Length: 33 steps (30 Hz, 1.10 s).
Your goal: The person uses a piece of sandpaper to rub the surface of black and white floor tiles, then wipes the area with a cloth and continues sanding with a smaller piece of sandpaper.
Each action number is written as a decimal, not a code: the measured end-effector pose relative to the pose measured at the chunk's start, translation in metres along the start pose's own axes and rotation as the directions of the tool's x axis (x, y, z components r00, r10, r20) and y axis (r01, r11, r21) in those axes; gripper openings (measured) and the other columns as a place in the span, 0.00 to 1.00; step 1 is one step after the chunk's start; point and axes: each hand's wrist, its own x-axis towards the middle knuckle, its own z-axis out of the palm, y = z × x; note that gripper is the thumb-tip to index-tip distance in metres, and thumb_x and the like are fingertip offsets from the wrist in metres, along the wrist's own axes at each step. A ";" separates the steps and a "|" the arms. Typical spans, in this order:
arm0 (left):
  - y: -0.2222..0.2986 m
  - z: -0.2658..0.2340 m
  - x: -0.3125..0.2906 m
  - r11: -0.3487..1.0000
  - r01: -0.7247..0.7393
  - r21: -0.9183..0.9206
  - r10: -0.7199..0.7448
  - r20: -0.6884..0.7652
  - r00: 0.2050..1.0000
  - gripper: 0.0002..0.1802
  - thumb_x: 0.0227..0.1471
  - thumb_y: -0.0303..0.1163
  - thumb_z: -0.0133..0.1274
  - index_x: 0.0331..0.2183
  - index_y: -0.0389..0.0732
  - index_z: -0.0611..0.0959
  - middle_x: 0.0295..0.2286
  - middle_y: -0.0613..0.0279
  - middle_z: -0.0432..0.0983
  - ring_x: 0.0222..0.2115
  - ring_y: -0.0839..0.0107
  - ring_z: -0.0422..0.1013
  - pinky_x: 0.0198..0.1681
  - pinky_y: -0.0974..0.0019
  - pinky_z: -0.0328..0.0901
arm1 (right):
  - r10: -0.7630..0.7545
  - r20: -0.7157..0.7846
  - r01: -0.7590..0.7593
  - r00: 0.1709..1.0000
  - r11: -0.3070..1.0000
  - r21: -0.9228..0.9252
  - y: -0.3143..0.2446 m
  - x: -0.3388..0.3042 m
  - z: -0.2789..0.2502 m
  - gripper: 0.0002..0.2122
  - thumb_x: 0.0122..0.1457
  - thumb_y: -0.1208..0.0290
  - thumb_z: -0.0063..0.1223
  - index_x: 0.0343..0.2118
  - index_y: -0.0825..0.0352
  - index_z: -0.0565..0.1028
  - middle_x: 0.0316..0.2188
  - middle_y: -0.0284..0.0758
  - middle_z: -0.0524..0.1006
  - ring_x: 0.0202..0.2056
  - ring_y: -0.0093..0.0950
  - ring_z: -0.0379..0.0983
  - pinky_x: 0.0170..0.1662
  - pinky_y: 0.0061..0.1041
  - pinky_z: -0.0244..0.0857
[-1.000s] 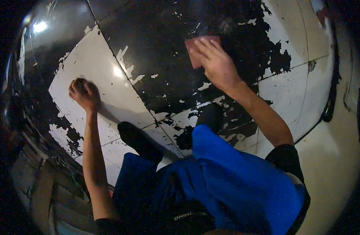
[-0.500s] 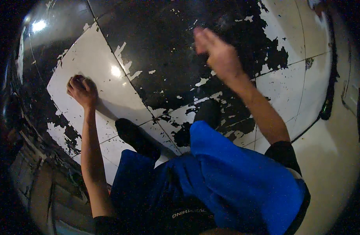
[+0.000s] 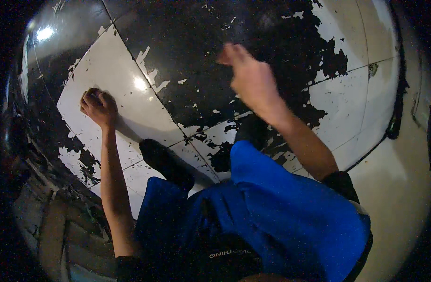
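Note:
My left hand (image 3: 99, 107) rests on a white tile (image 3: 117, 61), its fingers curled under. Something dark shows at its fingertips, but I cannot make out whether it is a held thing or shadow. Over a tile with a worn black coating (image 3: 187, 61) is my right hand (image 3: 253, 80), slightly blurred. Its fingers are pressed together and point up and to the left. A small reddish-brown patch shows at their tips; whether that is a finger or a held piece is unclear.
My dark-covered feet (image 3: 164, 162) stand on the tiles, below blue shorts (image 3: 276, 202). A pale wall (image 3: 384, 188) rises on the right, with a dark strip along its foot. Dim slatted boards (image 3: 79, 235) lie at lower left. Black coating is peeling off several tiles.
My right hand has moved left and a little nearer to me over the black-coated tile. My left hand has stayed almost in place.

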 end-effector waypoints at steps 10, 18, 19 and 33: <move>0.006 -0.002 0.003 1.000 -0.017 0.023 0.017 -0.012 1.000 0.16 0.52 0.35 0.51 0.43 0.39 0.77 0.42 0.53 0.74 0.50 0.50 0.65 0.56 0.46 0.55 | 0.057 -0.252 0.025 0.966 0.950 0.311 0.011 0.029 -0.034 0.24 0.54 0.79 0.50 0.56 0.64 0.74 0.39 0.53 0.80 0.36 0.50 0.80 0.41 0.44 0.74; -0.001 -0.002 -0.005 0.998 0.027 0.056 -0.026 -0.023 0.999 0.20 0.57 0.41 0.53 0.48 0.39 0.77 0.46 0.53 0.74 0.51 0.48 0.66 0.56 0.46 0.56 | 0.051 0.187 -0.111 0.981 0.939 0.325 0.033 -0.001 -0.062 0.15 0.58 0.72 0.54 0.47 0.67 0.79 0.35 0.54 0.81 0.38 0.50 0.79 0.44 0.45 0.74; -0.006 0.001 -0.003 0.996 0.003 0.089 -0.001 -0.016 1.000 0.20 0.57 0.40 0.53 0.48 0.39 0.77 0.46 0.54 0.74 0.51 0.48 0.66 0.56 0.46 0.56 | -0.044 0.241 -0.059 0.969 0.913 0.403 0.026 -0.002 -0.054 0.14 0.58 0.71 0.54 0.47 0.67 0.80 0.35 0.53 0.81 0.38 0.50 0.80 0.44 0.45 0.74; 0.008 -0.005 0.002 1.000 0.025 0.003 -0.025 -0.030 0.999 0.14 0.53 0.34 0.50 0.41 0.39 0.78 0.42 0.51 0.74 0.49 0.49 0.65 0.56 0.45 0.55 | -0.341 -0.310 0.455 0.887 0.759 0.466 0.010 0.095 -0.054 0.15 0.49 0.78 0.56 0.41 0.64 0.82 0.38 0.42 0.82 0.42 0.41 0.80 0.48 0.36 0.73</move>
